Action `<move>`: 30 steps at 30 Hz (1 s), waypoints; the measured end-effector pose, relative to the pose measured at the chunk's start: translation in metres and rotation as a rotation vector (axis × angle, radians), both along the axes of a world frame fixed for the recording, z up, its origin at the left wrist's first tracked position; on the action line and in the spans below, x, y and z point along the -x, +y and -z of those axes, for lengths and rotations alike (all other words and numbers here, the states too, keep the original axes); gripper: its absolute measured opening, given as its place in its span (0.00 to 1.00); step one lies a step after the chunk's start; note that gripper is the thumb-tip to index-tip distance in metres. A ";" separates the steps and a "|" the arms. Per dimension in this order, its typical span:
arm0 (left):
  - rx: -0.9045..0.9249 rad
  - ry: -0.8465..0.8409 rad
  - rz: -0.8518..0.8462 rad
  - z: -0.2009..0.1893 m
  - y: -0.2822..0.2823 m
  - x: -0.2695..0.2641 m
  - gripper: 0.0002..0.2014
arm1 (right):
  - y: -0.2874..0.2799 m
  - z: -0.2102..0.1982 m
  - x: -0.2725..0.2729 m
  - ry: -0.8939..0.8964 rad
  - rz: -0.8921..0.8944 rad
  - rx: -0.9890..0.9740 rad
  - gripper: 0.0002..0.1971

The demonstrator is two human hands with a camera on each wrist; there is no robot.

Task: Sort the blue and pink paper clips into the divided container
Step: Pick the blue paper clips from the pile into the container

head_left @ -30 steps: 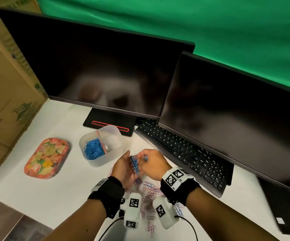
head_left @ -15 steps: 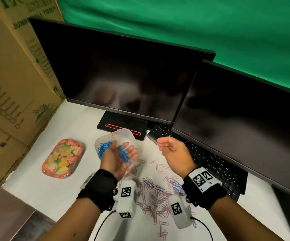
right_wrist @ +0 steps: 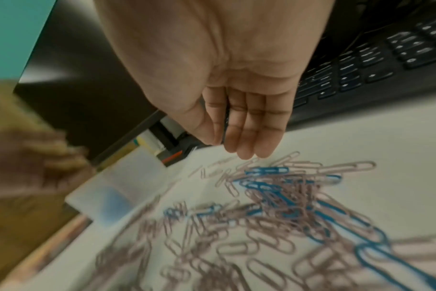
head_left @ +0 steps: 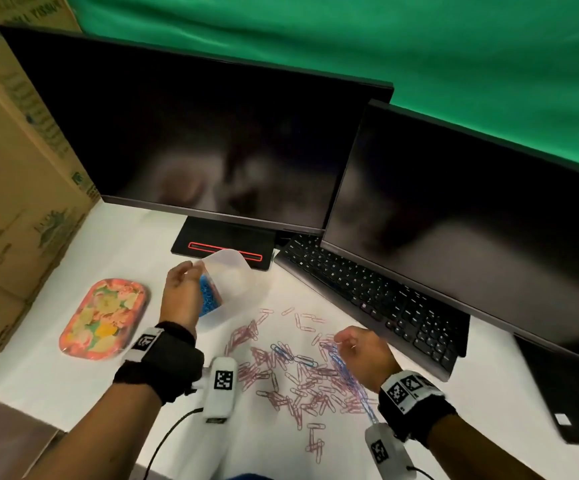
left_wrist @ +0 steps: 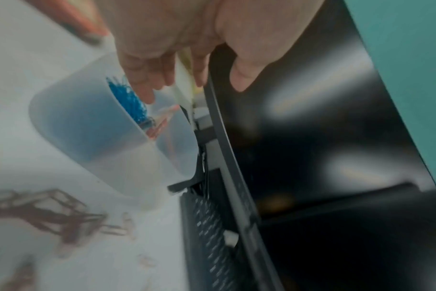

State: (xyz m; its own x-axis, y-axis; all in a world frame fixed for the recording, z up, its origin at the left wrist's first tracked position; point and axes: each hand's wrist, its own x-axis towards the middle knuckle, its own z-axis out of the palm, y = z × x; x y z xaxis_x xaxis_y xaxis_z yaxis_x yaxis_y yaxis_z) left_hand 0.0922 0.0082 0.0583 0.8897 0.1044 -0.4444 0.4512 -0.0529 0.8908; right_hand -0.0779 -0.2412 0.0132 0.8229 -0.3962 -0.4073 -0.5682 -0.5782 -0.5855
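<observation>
A translucent divided container [head_left: 236,271] stands in front of the monitor stand. Its left compartment holds several blue clips [head_left: 208,297], and the left wrist view shows those blue clips [left_wrist: 128,98] with a pink clip [left_wrist: 162,122] in the other compartment. My left hand [head_left: 186,273] hovers palm down over the blue compartment, its fingers [left_wrist: 142,78] relaxed and holding nothing. A loose pile of pink and blue paper clips [head_left: 298,375] lies on the white table. My right hand [head_left: 343,341] hangs just above the pile's right side, its fingers [right_wrist: 249,133] straight and together over the clips [right_wrist: 274,196].
A floral tray [head_left: 102,318] lies left of the container. A black keyboard [head_left: 367,292] runs diagonally on the right under two dark monitors [head_left: 194,140]. Cardboard boxes [head_left: 11,202] wall the left side. The black monitor stand [head_left: 222,244] sits right behind the container.
My left hand carried the blue clips to the container and turned palm down; it no longer holds them. My right hand dropped back toward the pile.
</observation>
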 end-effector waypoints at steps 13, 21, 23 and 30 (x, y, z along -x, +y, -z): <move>-0.976 -0.460 1.301 0.067 -0.060 0.068 0.14 | 0.053 0.020 -0.022 0.186 -0.306 0.240 0.16; -1.035 -0.397 1.295 0.078 -0.061 0.063 0.09 | 0.054 0.021 -0.020 0.263 -0.256 0.189 0.20; -0.995 -0.370 1.267 0.079 -0.059 0.061 0.07 | 0.051 0.020 -0.018 0.262 -0.224 0.180 0.18; -0.751 -0.229 1.114 0.081 -0.048 0.059 0.09 | 0.041 0.009 -0.010 0.287 -0.297 0.300 0.11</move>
State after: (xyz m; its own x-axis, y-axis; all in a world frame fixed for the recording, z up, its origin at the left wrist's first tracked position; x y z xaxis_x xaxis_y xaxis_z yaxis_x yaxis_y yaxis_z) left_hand 0.0330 -0.0403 -0.0226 0.7061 -0.5618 -0.4310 -0.3015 -0.7893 0.5349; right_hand -0.0677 -0.2005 0.0045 0.7893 -0.2966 -0.5376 -0.4676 -0.8579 -0.2132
